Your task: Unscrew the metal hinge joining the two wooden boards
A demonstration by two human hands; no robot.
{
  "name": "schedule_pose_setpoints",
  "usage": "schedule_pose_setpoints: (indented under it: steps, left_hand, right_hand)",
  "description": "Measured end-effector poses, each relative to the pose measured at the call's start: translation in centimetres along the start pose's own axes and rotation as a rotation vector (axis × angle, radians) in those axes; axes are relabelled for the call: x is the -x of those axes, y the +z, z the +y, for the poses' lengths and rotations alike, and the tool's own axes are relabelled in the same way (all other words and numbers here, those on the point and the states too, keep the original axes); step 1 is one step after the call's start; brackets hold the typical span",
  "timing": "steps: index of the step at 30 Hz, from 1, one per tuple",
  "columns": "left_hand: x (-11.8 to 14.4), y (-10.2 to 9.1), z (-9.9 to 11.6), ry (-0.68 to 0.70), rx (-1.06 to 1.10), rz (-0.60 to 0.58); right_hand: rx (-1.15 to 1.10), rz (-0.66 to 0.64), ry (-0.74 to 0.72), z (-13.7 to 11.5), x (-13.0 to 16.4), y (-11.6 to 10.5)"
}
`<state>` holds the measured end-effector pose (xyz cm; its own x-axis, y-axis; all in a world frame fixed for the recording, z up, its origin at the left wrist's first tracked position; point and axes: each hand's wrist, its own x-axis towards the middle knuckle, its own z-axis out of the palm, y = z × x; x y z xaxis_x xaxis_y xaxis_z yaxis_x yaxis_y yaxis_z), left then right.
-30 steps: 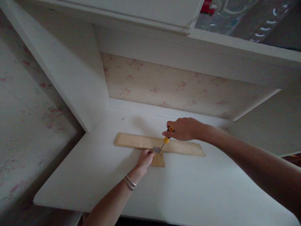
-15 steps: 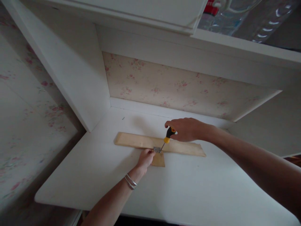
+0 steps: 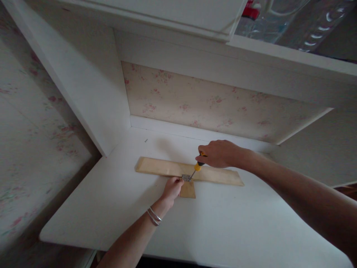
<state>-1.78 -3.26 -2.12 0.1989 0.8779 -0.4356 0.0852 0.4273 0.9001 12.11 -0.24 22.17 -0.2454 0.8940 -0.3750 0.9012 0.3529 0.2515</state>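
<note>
A long light wooden strip (image 3: 158, 167) lies across the white desk (image 3: 117, 208), with a short wooden piece (image 3: 188, 190) butted against its near edge. A small metal bracket (image 3: 185, 177) sits over the joint. My left hand (image 3: 172, 188) presses on the short piece and touches the bracket's left side. My right hand (image 3: 220, 153) grips a screwdriver with a yellow and black handle (image 3: 199, 165), its tip set down on the bracket.
The desk sits in a white alcove with a side panel (image 3: 92, 93) on the left and floral wallpaper (image 3: 212, 104) behind. An overhead shelf edge (image 3: 279, 52) carries clear plastic items at the top right. Two bangles (image 3: 154, 216) are on my left wrist.
My right hand has turned on the screwdriver handle; more of the handle showed half a second ago than now. The wood pieces and my left hand have stayed put.
</note>
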Motion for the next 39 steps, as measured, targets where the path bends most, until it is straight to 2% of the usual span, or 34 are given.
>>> schedule_pose_setpoints:
  steps: [3, 8, 13, 18, 25, 30, 34, 39]
  left_hand:
    - [0.0, 0.0, 0.0, -0.006, 0.003, -0.004]
    - [0.0, 0.0, -0.1, 0.0, 0.003, 0.002]
    - [-0.1, 0.0, -0.2, -0.003, 0.006, 0.007]
    - [0.0, 0.1, 0.0, -0.003, 0.011, 0.006]
    - [0.2, 0.1, 0.0, 0.01, 0.009, 0.017]
    - [0.1, 0.1, -0.1, 0.012, 0.006, 0.014]
    - [0.1, 0.1, -0.1, 0.009, -0.001, 0.018]
    - [0.3, 0.1, 0.1, 0.014, 0.006, 0.012]
  right_hand:
    - [-0.031, 0.009, -0.06, 0.1, -0.1, 0.1]
    - [-0.002, -0.005, 0.034, 0.1, -0.1, 0.1]
    - [-0.054, 0.023, -0.051, 0.2, -0.1, 0.1]
    - [-0.006, -0.027, 0.026, 0.2, 0.0, -0.2]
    - [-0.115, 0.101, -0.137, 1.1, -0.4, 0.8]
    - [-0.093, 0.145, -0.125, 0.8, -0.8, 0.8]
    - [-0.097, 0.184, -0.182, 0.6, -0.5, 0.7]
    - [-0.112, 0.149, -0.141, 0.5, -0.5, 1.0]
